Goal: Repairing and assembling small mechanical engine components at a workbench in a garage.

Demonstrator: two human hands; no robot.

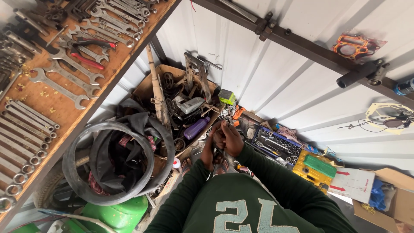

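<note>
Both hands, left hand (210, 149) and right hand (231, 139), have fingers closed around a slim dark metal tool (226, 160).

Repair workshop, small and crowded, looking like a bike or motorcycle mechanic's shed. Corrugated white metal walls (276, 77) are enclosing the space, with dark steel rails (310, 43) running across them. A wooden tool board (64, 99) is carrying rows of open-end and ring spanners (64, 73) plus red-handled pliers (86, 58). Engine gaskets (354, 46) are hanging on the wall. A cardboard box of metal scrap parts (185, 95) is sitting on the floor, rubber inner tubes and tyres (112, 164) are piling up beside it, and an open socket set (276, 144) is lying next to a yellow tool case (315, 170).
</note>
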